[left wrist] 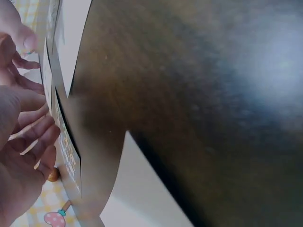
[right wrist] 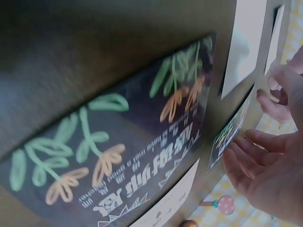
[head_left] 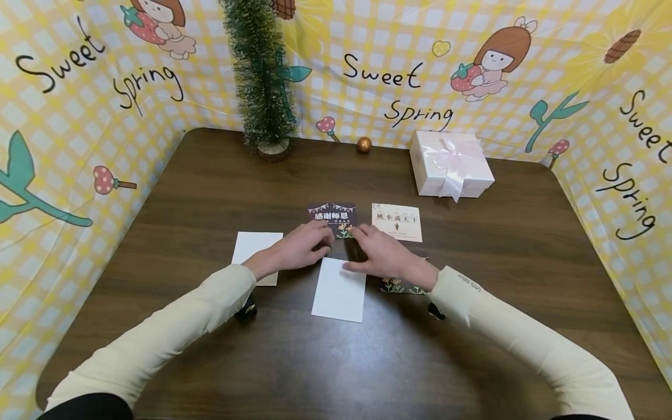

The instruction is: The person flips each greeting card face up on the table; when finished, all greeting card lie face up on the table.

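In the head view a dark card (head_left: 336,213) with white lettering and flowers lies between my two hands. My left hand (head_left: 301,246) is at its lower left corner, fingers loosely bent and holding nothing. My right hand (head_left: 385,251) has its fingertips right at the card's lower right corner, its fingers relaxed, as the right wrist view also shows. Below the hands lies a white blank card (head_left: 338,294), with my right thumb over its upper edge. A second white card (head_left: 252,245) is partly hidden under my left wrist.
A cream card (head_left: 397,224) with lettering lies right of the dark one. Another dark flowered card (right wrist: 142,137) is partly covered by my right forearm in the head view. Farther back are a small tinsel tree (head_left: 265,87), an orange-brown ball (head_left: 364,144) and a white ribboned box (head_left: 451,166).
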Available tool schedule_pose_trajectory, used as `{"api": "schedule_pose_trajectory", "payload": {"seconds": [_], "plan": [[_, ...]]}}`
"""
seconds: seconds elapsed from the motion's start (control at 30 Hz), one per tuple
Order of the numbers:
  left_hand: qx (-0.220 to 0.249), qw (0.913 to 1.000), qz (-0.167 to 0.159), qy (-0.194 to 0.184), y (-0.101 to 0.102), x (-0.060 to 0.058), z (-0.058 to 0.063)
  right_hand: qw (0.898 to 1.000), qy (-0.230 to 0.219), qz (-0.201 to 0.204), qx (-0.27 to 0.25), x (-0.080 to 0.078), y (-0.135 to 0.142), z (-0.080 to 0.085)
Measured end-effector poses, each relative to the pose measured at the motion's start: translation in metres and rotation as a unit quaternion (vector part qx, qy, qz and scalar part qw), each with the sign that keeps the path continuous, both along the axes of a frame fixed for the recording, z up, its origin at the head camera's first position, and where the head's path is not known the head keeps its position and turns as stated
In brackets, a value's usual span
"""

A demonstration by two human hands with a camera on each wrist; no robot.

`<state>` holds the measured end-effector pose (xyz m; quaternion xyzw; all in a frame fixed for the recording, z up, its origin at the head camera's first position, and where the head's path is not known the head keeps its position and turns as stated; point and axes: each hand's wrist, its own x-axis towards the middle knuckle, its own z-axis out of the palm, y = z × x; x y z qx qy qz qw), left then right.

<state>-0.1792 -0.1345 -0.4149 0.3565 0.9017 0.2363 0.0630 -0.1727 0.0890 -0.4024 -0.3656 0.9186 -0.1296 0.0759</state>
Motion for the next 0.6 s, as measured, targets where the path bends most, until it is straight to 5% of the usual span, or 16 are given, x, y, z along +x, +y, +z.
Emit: {"api": "schedule_pose_trajectory", "payload": {"seconds": [0.3, 0.6], "plan": [[-0.012, 0.9938, -0.1, 0.047, -0.008, 0.019, -0.002, 0.997, -0.004, 0.071, 0.024, 0.038, 0.005, -0.002], [-0.047, 0.993, -0.105, 0.028, -0.013, 0.029, -0.002, 0.991, 0.009, 0.103, 0.086, 0.063, 0.01, -0.006]]}}
